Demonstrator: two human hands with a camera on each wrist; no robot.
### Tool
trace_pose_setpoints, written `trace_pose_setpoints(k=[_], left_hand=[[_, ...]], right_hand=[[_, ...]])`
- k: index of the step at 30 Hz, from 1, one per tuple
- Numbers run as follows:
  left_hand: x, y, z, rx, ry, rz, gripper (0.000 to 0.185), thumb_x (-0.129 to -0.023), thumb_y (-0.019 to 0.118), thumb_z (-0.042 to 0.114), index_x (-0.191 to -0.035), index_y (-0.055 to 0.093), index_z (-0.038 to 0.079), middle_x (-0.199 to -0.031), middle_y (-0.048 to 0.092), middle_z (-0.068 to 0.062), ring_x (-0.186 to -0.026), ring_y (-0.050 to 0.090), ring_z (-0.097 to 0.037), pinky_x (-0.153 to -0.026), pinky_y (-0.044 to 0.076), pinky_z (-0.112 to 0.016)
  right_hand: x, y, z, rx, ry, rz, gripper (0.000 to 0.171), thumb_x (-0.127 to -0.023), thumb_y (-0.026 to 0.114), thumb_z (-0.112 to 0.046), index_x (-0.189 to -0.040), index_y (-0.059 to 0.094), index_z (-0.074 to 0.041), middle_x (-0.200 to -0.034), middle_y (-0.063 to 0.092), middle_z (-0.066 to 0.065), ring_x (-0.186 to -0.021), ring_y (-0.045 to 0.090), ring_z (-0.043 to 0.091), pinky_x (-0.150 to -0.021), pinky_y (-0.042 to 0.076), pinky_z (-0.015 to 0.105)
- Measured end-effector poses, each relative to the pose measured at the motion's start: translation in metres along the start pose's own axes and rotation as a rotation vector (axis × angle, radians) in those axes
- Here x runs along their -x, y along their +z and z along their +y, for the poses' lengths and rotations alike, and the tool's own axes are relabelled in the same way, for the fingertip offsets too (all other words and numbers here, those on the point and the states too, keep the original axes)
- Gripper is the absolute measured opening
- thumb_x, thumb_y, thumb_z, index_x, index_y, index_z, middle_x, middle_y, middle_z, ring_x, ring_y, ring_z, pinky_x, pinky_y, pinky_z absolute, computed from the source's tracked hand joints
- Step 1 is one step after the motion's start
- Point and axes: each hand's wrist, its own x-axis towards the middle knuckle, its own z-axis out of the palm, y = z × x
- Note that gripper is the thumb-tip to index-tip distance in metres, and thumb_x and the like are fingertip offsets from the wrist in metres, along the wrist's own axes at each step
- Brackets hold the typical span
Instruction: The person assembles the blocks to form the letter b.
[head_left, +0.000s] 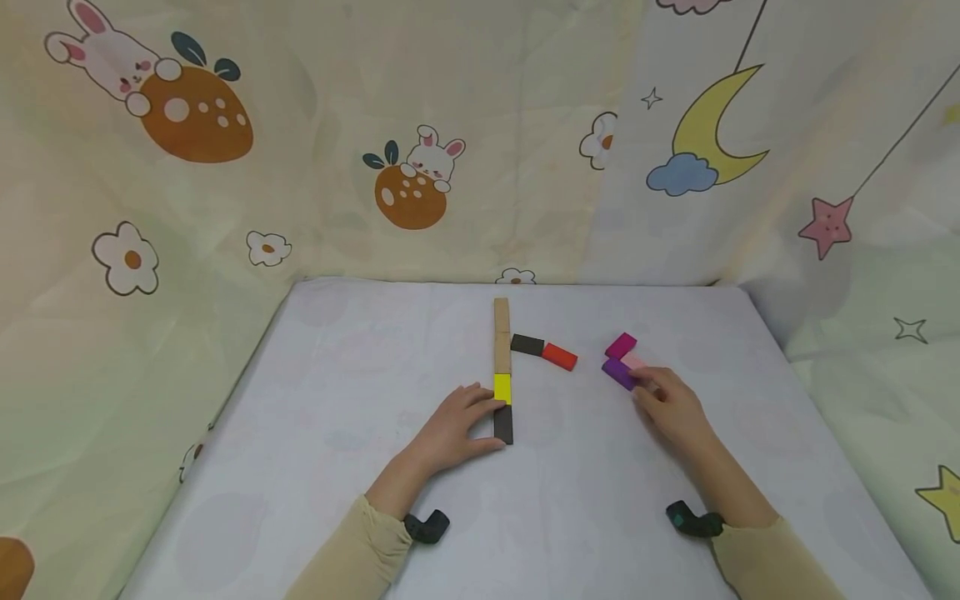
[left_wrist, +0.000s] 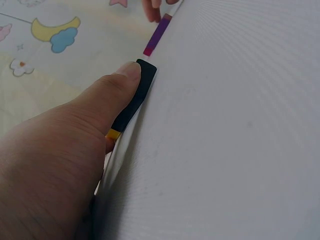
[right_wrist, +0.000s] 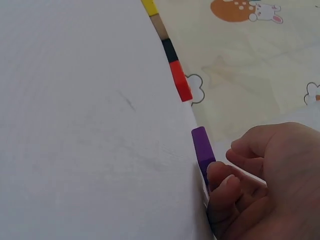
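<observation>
A straight line of blocks lies mid-table: two tan blocks [head_left: 501, 335], a yellow block [head_left: 502, 388] and a black block [head_left: 503, 424] at its near end. My left hand [head_left: 483, 425] rests against the line's left side. Its fingertips touch the yellow block and its thumb [left_wrist: 125, 77] presses along the black block [left_wrist: 136, 97]. To the right lie a purple block [head_left: 618, 373] and a magenta block [head_left: 621, 343]. My right hand [head_left: 651, 392] has curled fingers that pinch a pale pink block [head_left: 636, 362] beside the purple block [right_wrist: 200, 145].
A second black block [head_left: 527, 344] and a red block [head_left: 559, 357] lie end to end just right of the tan blocks. The white table [head_left: 360, 375] is bordered by cartoon-print cloth walls [head_left: 225, 208] at the back and on both sides.
</observation>
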Motion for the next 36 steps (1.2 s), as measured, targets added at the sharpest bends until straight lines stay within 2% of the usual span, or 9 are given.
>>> trace_pose_setpoints(k=[2,7,13,19,23,27,29,31,36], left_hand=[[0.0,0.0,0.0,0.001,-0.005,-0.002,0.065,-0.087,0.063,0.063,-0.143,0.051,0.033,-0.153,0.043,0.003,-0.149,0.029,-0.023,-0.128,0.019,-0.038],[0.001,0.0,0.0,-0.001,-0.012,-0.004,0.065,-0.087,0.062,0.064,-0.144,0.05,0.034,-0.153,0.043,0.004,-0.15,0.029,-0.022,-0.128,0.019,-0.037],[0.002,-0.002,0.001,0.021,-0.007,0.008,0.066,-0.086,0.063,0.064,-0.143,0.051,0.033,-0.153,0.044,0.003,-0.15,0.029,-0.023,-0.128,0.02,-0.04],[0.002,-0.003,0.001,0.023,-0.002,0.006,0.066,-0.086,0.063,0.065,-0.143,0.051,0.033,-0.153,0.044,0.003,-0.15,0.028,-0.022,-0.128,0.018,-0.038],[0.001,-0.003,0.001,0.022,-0.001,0.008,0.066,-0.087,0.062,0.065,-0.143,0.051,0.033,-0.153,0.044,0.003,-0.15,0.028,-0.022,-0.129,0.017,-0.037],[0.001,-0.004,0.001,0.022,-0.007,0.008,0.066,-0.086,0.063,0.064,-0.144,0.051,0.033,-0.153,0.044,0.004,-0.15,0.028,-0.021,-0.129,0.016,-0.036],[0.001,-0.004,0.001,0.027,-0.005,0.006,0.066,-0.087,0.064,0.063,-0.143,0.051,0.033,-0.153,0.043,0.003,-0.15,0.028,-0.021,-0.129,0.017,-0.037],[0.001,-0.003,0.0,0.03,-0.003,0.007,0.065,-0.087,0.064,0.062,-0.143,0.051,0.032,-0.153,0.044,0.003,-0.15,0.028,-0.022,-0.129,0.017,-0.037],[0.001,-0.002,0.0,0.034,0.006,0.013,0.065,-0.087,0.064,0.062,-0.143,0.052,0.032,-0.152,0.044,0.003,-0.15,0.028,-0.022,-0.129,0.017,-0.037]], right_hand=[[0.004,-0.001,0.003,0.0,-0.004,0.021,0.031,-0.1,0.057,-0.02,-0.13,0.06,-0.012,-0.125,0.056,0.013,-0.079,0.05,0.018,-0.062,0.046,0.022],[0.008,-0.001,0.004,-0.009,-0.031,0.01,0.028,-0.1,0.057,-0.018,-0.127,0.062,-0.013,-0.125,0.057,0.012,-0.071,0.048,0.014,-0.056,0.045,0.02],[0.008,0.0,0.002,-0.033,-0.034,-0.027,0.03,-0.101,0.058,-0.021,-0.13,0.062,-0.015,-0.126,0.057,0.01,-0.071,0.05,0.013,-0.056,0.047,0.021],[0.005,-0.001,0.002,-0.006,-0.052,-0.075,0.033,-0.1,0.059,-0.023,-0.131,0.061,-0.014,-0.122,0.06,0.009,-0.073,0.05,0.013,-0.059,0.045,0.021],[-0.002,-0.004,0.001,0.024,-0.049,-0.139,0.044,-0.099,0.06,-0.026,-0.141,0.054,-0.015,-0.134,0.056,0.011,-0.087,0.053,0.019,-0.071,0.05,0.027],[-0.012,-0.007,0.0,0.041,-0.003,-0.24,0.061,-0.098,0.062,-0.033,-0.152,0.038,-0.02,-0.152,0.042,0.016,-0.113,0.055,0.036,-0.093,0.056,0.049],[-0.018,-0.008,0.0,0.039,0.023,-0.288,0.068,-0.096,0.063,-0.035,-0.155,0.032,-0.021,-0.157,0.035,0.019,-0.125,0.05,0.045,-0.101,0.05,0.061],[-0.024,-0.009,0.001,0.034,0.039,-0.319,0.072,-0.095,0.065,-0.035,-0.156,0.03,-0.022,-0.16,0.03,0.02,-0.136,0.04,0.049,-0.108,0.041,0.067],[-0.037,-0.01,0.001,0.029,0.02,-0.346,0.072,-0.093,0.068,-0.028,-0.155,0.032,-0.02,-0.16,0.029,0.02,-0.146,0.024,0.047,-0.115,0.028,0.069]])
